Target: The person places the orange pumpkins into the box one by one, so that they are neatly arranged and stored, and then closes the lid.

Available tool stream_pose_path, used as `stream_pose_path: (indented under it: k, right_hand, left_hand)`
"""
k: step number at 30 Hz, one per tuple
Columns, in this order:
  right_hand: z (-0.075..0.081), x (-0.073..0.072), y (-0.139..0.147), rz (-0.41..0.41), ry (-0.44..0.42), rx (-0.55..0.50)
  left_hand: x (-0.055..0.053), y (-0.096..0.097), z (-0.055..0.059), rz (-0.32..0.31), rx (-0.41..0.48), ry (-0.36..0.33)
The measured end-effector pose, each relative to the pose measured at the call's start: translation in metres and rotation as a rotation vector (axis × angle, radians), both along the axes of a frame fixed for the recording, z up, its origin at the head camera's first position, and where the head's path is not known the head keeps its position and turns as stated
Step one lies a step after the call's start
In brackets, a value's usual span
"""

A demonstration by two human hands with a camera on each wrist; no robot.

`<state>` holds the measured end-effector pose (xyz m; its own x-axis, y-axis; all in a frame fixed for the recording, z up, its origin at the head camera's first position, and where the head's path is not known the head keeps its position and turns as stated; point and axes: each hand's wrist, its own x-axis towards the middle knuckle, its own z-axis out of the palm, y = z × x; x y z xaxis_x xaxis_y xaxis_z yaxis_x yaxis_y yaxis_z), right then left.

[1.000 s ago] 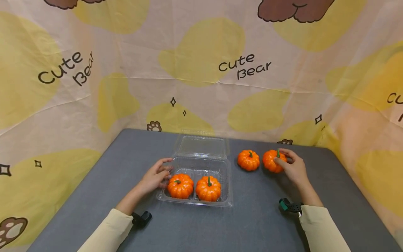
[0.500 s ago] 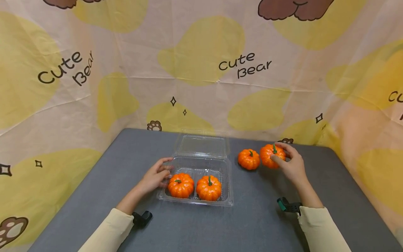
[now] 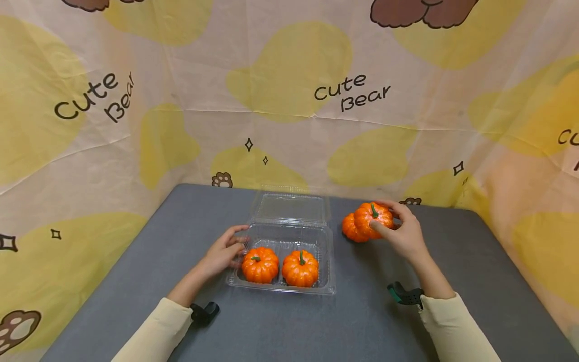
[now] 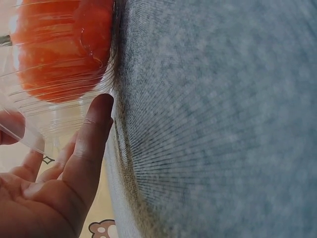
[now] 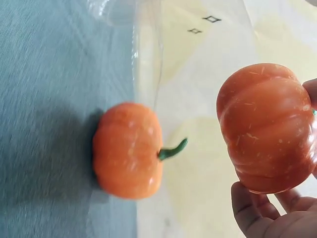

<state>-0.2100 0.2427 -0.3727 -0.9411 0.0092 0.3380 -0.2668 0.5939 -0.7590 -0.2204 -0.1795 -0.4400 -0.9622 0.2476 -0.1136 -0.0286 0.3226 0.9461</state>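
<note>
My right hand (image 3: 404, 234) holds a small orange toy pumpkin (image 3: 373, 216) with a green stem, fingers and thumb at its sides. In the right wrist view this held pumpkin (image 5: 267, 129) is clear of the table. Another pumpkin (image 5: 129, 151) stands on the table just behind it, partly hidden in the head view. My left hand (image 3: 223, 254) rests against the left wall of a clear plastic clamshell box (image 3: 333, 271), its fingers fairly straight. Two more pumpkins, a left one (image 3: 260, 265) and a right one (image 3: 300, 269), sit side by side in the box.
The box's hinged lid (image 3: 291, 208) lies folded back toward the rear edge of the grey table (image 3: 289, 327). A printed cloth (image 3: 289, 100) hangs behind and at both sides. A black wrist strap (image 3: 407, 294) shows on the right arm.
My right hand has lifted its pumpkin off the table and carried it left, so that it now overlaps the pumpkin beside it. The left hand has stayed at the box.
</note>
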Motion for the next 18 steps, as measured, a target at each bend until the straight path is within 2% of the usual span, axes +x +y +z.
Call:
stream_pose_path:
  k: [14,18]
  right_hand:
    - [0.003,-0.004,-0.044,0.113,-0.03,-0.08]
    - [0.005,-0.005,-0.054,0.153,-0.012,-0.086]
  left_hand:
    - [0.001,-0.001,0.0,-0.004,0.011,-0.005]
    - [0.001,-0.001,0.001,-0.008,0.009,-0.005]
